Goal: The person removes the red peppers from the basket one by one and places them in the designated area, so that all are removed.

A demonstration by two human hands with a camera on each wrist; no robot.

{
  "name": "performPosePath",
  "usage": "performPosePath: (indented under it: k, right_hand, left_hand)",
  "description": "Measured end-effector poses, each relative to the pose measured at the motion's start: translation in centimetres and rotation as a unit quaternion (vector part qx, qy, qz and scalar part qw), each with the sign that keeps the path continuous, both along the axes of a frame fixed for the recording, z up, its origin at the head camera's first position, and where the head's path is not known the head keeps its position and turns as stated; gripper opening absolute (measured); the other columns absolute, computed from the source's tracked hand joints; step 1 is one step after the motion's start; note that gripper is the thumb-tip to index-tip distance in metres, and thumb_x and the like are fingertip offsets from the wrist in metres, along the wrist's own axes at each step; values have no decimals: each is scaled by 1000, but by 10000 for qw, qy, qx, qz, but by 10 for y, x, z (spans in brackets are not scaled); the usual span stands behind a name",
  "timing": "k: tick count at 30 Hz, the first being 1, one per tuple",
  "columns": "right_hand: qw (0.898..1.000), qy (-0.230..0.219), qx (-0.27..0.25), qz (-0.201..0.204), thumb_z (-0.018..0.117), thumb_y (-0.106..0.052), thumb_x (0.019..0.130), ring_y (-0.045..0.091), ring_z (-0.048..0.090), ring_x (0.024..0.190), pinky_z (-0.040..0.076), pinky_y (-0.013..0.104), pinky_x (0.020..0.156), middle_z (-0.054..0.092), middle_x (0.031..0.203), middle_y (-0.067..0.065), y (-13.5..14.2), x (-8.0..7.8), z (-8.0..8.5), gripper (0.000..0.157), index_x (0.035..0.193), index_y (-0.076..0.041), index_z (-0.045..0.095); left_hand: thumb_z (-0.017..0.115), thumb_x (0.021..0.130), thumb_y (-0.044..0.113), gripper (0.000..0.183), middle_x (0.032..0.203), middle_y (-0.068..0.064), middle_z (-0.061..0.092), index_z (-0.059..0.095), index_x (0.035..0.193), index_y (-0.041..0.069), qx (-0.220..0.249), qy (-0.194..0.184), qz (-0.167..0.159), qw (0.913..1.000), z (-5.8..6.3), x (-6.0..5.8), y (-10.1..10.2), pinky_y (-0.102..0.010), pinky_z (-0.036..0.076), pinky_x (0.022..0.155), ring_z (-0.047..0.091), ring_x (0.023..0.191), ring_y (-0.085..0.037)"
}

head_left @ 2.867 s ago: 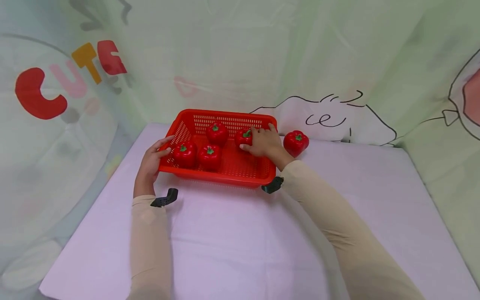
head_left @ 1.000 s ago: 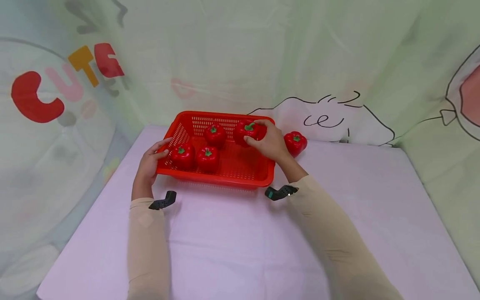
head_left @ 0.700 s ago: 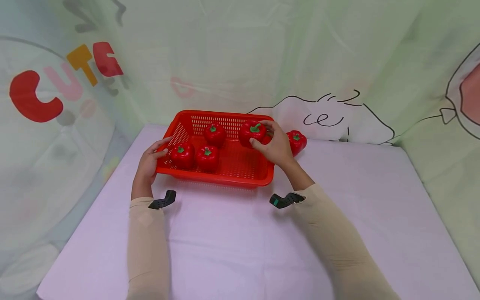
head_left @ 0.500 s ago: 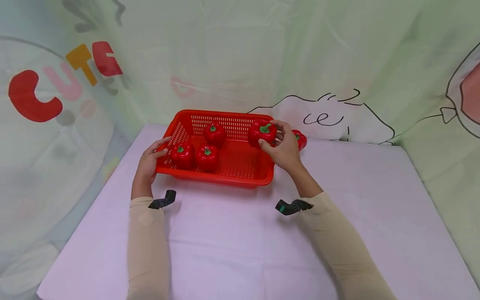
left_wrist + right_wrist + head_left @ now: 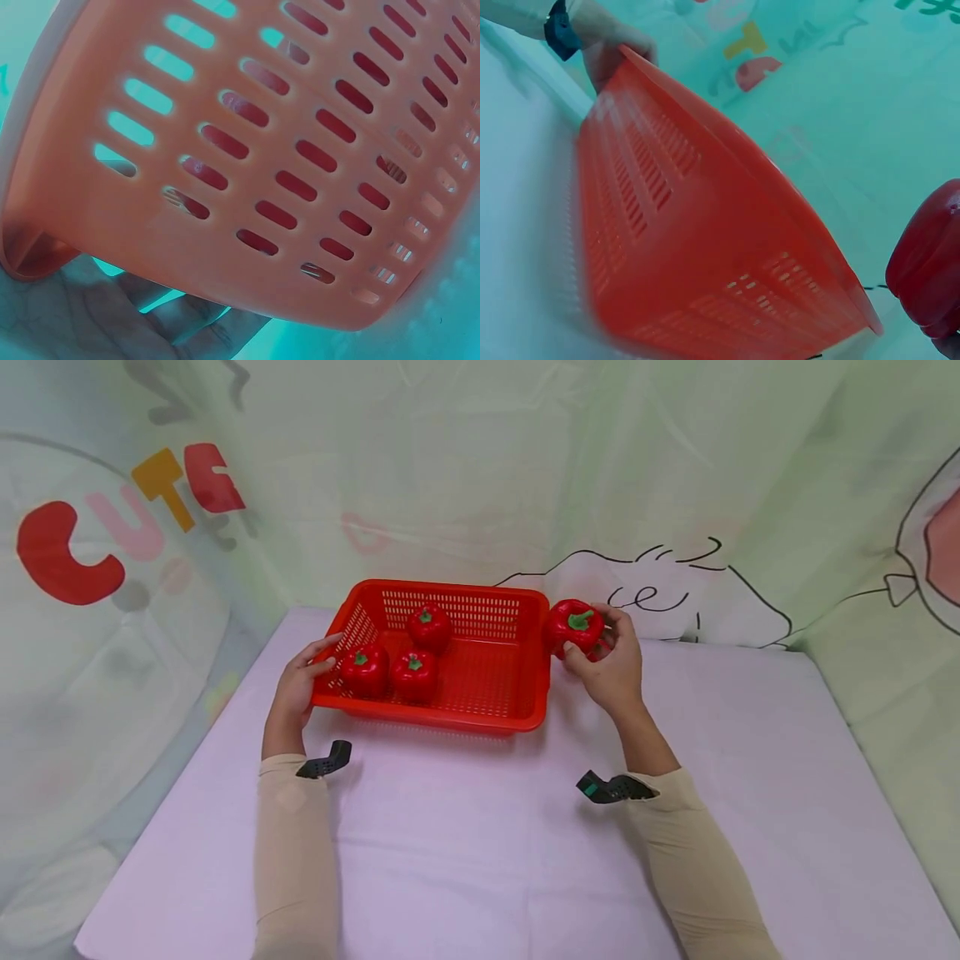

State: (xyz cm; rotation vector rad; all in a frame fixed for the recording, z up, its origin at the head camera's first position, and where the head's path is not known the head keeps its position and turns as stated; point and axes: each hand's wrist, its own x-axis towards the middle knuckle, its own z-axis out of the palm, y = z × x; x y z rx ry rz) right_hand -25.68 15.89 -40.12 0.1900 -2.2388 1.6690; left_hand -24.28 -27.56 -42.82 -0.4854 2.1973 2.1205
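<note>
Pale printed curtain (image 5: 465, 468) behind lilac worktop (image 5: 442, 835) | left hand (image 5: 295, 689) gripping the left end of the red basket (image 5: 431, 717); its long axis runs left to right; three peppers (image 5: 415, 677) inside, nearer that hand | right hand (image 5: 618, 668), thumb and fingers around the held pepper (image 5: 562, 628), just outside the basket's right end

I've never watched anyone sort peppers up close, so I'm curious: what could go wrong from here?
The held red pepper could slip, since its skin looks glossy and the person's right grip has it mainly by one side. It might also knock the red basket, as it hangs close to the right rim. And if the left grip, on the basket's left end, tugged, the three peppers inside might roll across the bare floor beside them.
</note>
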Motion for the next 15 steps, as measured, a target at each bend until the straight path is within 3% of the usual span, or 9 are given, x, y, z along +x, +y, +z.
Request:
performPosePath:
  k: [7, 15]
  right_hand:
    - [9980, 292, -283, -494, 77, -9, 79, 19, 52, 127, 51, 36, 105, 50, 140, 4, 18, -6, -9, 71, 141, -11, 42]
    - [9921, 185, -265, -1209, 80, -14, 80, 15, 50, 129, 50, 33, 106, 48, 142, 0, 48, -12, -11, 73, 141, -17, 40]
  left_hand:
    - [50, 101, 25, 40, 157, -4, 35, 55, 139, 38, 123, 47, 41, 9999, -2, -1, -2, -20, 58, 80, 48, 128, -24]
    - [50, 101, 25, 40, 157, -4, 35, 55, 139, 39, 85, 9, -18, 10000, 0, 0, -1, -20, 58, 80, 48, 128, -23]
